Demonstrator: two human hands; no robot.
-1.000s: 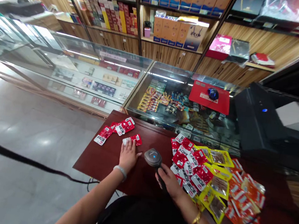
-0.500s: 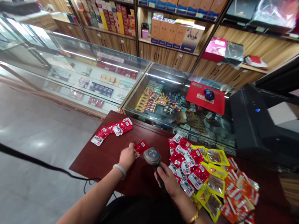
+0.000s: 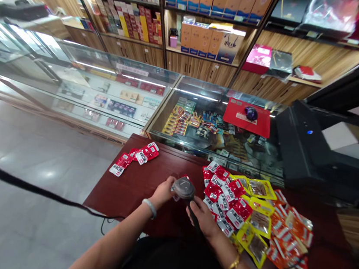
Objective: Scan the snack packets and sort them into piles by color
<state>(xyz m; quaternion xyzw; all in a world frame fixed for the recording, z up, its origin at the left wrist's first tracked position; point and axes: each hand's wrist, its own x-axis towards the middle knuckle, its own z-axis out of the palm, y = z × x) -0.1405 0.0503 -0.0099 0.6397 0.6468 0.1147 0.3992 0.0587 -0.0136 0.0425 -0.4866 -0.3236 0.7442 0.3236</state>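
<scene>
My right hand (image 3: 202, 217) is wrapped round the handle of a dark grey barcode scanner (image 3: 184, 188), its head pointing away from me over the brown table. Close against the scanner's left side, my left hand (image 3: 163, 192) pinches a small red snack packet, mostly hidden beneath the scanner head. To the right of the scanner lies a pile of red and white snack packets (image 3: 224, 192). Several more red and white packets (image 3: 147, 153) lie at the table's far left corner.
Yellow snack packets (image 3: 260, 223) and orange packets (image 3: 291, 237) spread over the right of the brown table (image 3: 106, 197). Behind stands a glass display counter (image 3: 200, 94) with a red mat (image 3: 231, 110) and a mouse (image 3: 251, 113). A dark machine (image 3: 308, 154) stands at right.
My left hand has moved right with the red packet, bringing it under the scanner head. The scanner and my right hand have barely moved. The scanner's blue light no longer shows.
</scene>
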